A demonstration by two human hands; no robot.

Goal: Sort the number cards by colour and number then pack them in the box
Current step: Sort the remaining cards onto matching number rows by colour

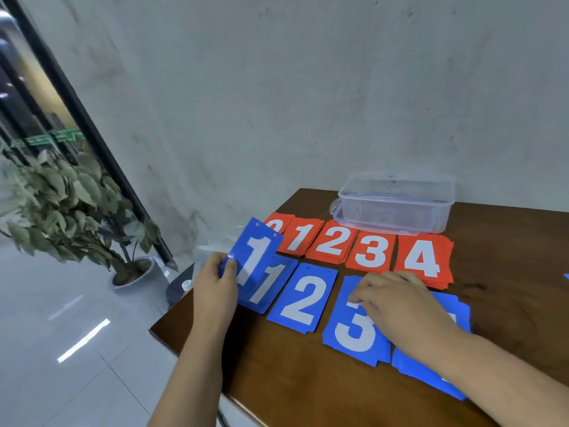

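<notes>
Your brown table [508, 272] has the clear box [397, 208] at the back by the wall. The red piles [369, 251], 0 to 4, sit right in front of it, with the blue ones in the nearer row. Your right hand [397, 300] rests loose-fingered on the blue 3 pile [354, 334], while your left hand [215, 285] pinches a blue 1 card [257, 251], tilted up over the blue 1 pile [271, 291].
</notes>
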